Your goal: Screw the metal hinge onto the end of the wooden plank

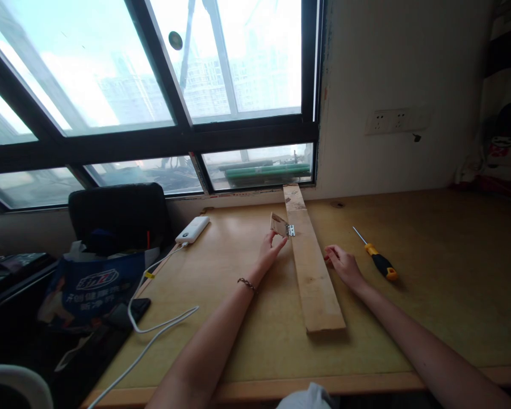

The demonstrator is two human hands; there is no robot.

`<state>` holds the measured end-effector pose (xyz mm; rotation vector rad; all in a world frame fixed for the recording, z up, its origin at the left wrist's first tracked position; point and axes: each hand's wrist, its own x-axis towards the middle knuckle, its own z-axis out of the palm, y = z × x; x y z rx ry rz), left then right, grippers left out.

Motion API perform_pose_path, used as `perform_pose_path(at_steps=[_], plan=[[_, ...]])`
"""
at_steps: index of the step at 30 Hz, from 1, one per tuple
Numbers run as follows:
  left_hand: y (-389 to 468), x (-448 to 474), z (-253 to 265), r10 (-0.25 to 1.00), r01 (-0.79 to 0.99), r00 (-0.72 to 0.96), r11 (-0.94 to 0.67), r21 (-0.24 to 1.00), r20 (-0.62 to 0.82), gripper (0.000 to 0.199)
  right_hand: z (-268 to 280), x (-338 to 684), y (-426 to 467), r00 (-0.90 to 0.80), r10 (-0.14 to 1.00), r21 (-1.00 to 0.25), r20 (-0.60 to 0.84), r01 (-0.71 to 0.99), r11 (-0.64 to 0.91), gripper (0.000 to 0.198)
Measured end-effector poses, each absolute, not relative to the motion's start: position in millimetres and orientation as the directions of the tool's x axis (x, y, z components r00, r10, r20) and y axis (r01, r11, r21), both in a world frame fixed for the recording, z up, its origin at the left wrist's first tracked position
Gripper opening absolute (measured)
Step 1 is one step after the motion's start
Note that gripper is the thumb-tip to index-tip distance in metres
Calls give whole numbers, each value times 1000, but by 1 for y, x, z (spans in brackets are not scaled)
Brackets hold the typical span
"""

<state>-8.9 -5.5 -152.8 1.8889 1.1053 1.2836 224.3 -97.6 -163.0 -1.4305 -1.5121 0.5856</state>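
Note:
A long wooden plank (315, 272) lies lengthwise on the table, its far end at the window wall. A small metal hinge (291, 230) sits on its left edge and joins it to a small wooden piece (278, 225), which is tilted up. My left hand (270, 253) has its thumb and fingers closed at the lower edge of that small piece, just below the hinge. Beside the plank's right edge, my right hand (343, 266) rests with curled fingers pressed together; whatever they may hold is too small to make out.
A screwdriver (378, 261) with a yellow and black handle lies to the right. At the left edge is a white power bank (193, 230) with a white cable (166, 326) trailing forward. Beyond stand a black chair (117, 216) and a blue bag (96, 287).

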Motion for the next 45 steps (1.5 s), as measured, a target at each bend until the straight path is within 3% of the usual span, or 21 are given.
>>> perform_pose_path(at_steps=[5,8,10,14,19,25,29,36,45], plan=[[-25,-1,-145,723,669,334,-633,389,604,48,-162,223,-99,115,950,-854,290,479,203,41],[-35,3,-144,658,747,419,-642,173,626,45,-161,223,-98,107,949,-847,296,489,209,41],[-37,4,-143,630,762,443,-640,103,638,45,-162,223,-97,102,948,-842,302,495,214,41],[-35,3,-144,643,768,415,-627,131,644,55,-166,224,-96,115,935,-819,335,526,229,41],[-32,1,-144,696,743,396,-626,235,599,59,-154,226,-93,134,861,-739,491,588,330,43],[-33,2,-142,728,726,437,-632,270,528,57,-128,205,-49,-55,756,-546,652,658,519,50],[-32,3,-144,741,738,416,-614,280,528,57,-131,183,-19,-199,805,-448,559,745,495,51],[-29,7,-142,722,727,417,-629,275,552,52,-131,176,-19,-227,863,-324,452,859,396,41],[-34,15,-142,731,770,373,-588,249,571,49,-130,174,-23,-228,861,-318,454,862,396,44]])
